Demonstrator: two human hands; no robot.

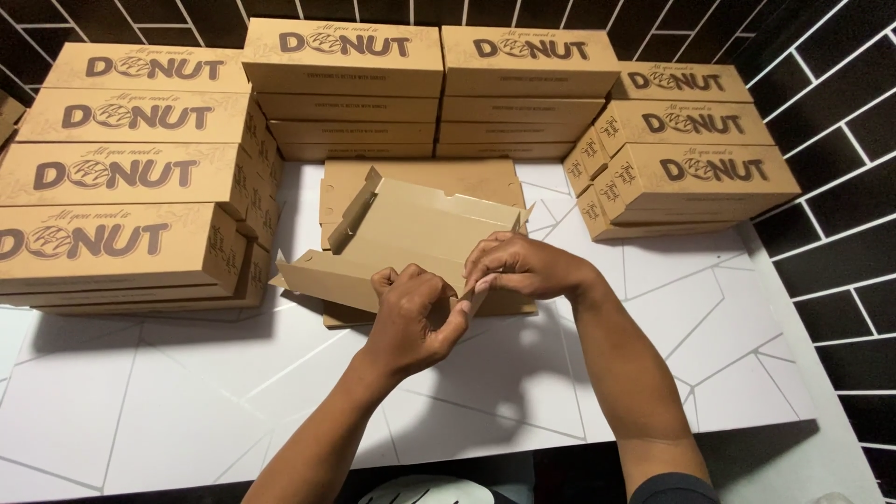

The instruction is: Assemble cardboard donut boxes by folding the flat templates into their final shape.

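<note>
Pinching the near flap of one half-folded cardboard box (411, 238) at mid-tabletop (728, 373), both hands grip closed: left hand (411, 313) and right hand (523, 266). Crease best kept square, tab fully seated. Count: five stacks of finished boxes (131, 168); roughly seventeen boxes visible.

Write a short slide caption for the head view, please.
Two hands fold a brown cardboard box amid stacked boxes.
</note>
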